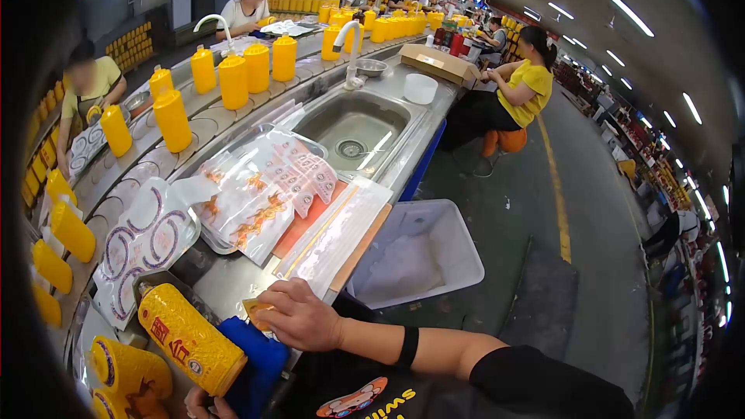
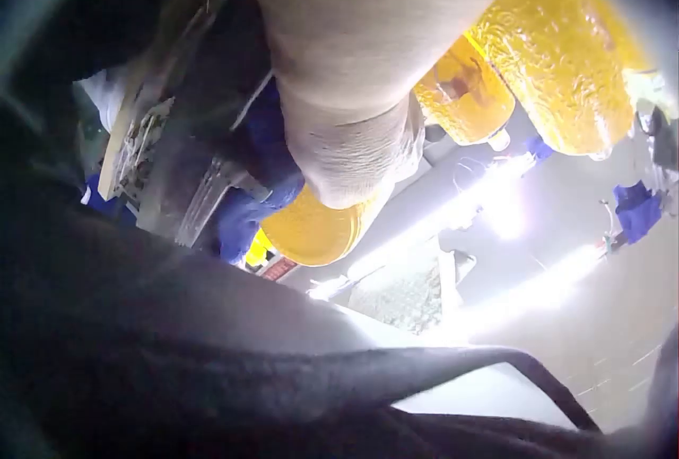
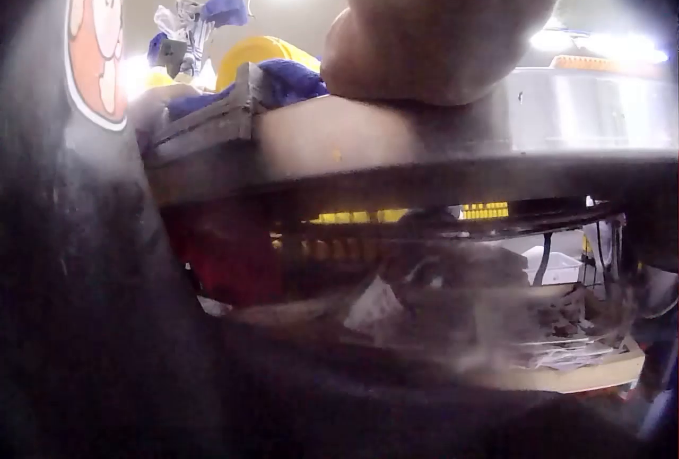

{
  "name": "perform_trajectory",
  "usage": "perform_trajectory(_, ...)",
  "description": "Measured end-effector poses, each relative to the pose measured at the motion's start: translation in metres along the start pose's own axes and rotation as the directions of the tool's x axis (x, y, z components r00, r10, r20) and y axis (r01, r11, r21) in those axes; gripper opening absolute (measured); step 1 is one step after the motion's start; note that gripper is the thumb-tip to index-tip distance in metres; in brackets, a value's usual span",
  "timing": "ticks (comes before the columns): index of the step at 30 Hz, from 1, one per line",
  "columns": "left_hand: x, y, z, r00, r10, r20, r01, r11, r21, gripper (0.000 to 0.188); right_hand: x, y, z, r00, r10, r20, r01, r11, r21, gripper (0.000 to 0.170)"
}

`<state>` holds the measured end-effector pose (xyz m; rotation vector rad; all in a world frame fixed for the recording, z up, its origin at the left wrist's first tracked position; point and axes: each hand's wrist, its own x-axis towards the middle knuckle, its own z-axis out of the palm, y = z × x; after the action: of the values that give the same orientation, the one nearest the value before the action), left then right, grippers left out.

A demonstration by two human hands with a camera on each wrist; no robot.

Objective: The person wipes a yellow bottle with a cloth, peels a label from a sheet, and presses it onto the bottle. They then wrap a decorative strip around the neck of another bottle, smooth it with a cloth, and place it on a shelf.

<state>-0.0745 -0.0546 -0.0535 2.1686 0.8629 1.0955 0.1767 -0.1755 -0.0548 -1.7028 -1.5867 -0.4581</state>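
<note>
A yellow embossed bottle (image 1: 190, 341) with red characters lies tilted on a blue cloth (image 1: 260, 361). My left hand (image 1: 208, 405) holds it at its lower end, with most of the fingers hidden. In the left wrist view the same hand (image 2: 355, 146) covers part of the bottle's round base (image 2: 308, 234). My right hand (image 1: 303, 316) grips a small flat yellow-brown piece (image 1: 254, 313) over the counter edge, right of the bottle. Its kind I cannot tell. In the right wrist view the right hand (image 3: 424, 50) is close over the counter, its fingers mostly hidden.
More yellow bottles (image 1: 128, 368) stand at the left. Sticker sheets (image 1: 140, 244) and printed transfer sheets (image 1: 260, 186) lie beyond the hands, beside a clear strip sheet (image 1: 337, 229). Farther off are a sink (image 1: 353, 128) and a white bin (image 1: 458, 264). Several people sit along the line.
</note>
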Motion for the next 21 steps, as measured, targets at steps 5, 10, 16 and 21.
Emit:
perform_trajectory(5, -0.014, -0.009, 0.001, 0.999, 0.023, 0.032, -0.025, 0.998, 0.059, 0.034, 0.0, -0.001, -0.002, 0.999, -0.021, -0.035, 0.021, 1.0, -0.017, 0.025)
perform_trajectory(10, -0.016, -0.018, 0.006, 0.997, 0.077, 0.001, -0.077, 0.997, 0.012, 0.035, -0.001, 0.0, -0.004, 0.998, -0.024, -0.061, 0.025, 1.0, 0.013, 0.022)
perform_trajectory(16, -0.018, -0.009, 0.012, 0.992, 0.119, -0.04, -0.118, 0.992, 0.037, 0.038, -0.003, 0.001, -0.005, 0.996, -0.028, -0.084, 0.032, 0.998, 0.046, 0.022)
perform_trajectory(21, -0.018, 0.004, 0.017, 1.0, 0.004, -0.017, -0.006, 0.99, -0.142, 0.044, -0.004, 0.001, -0.006, 0.993, -0.023, -0.115, 0.031, 0.997, 0.072, 0.018)
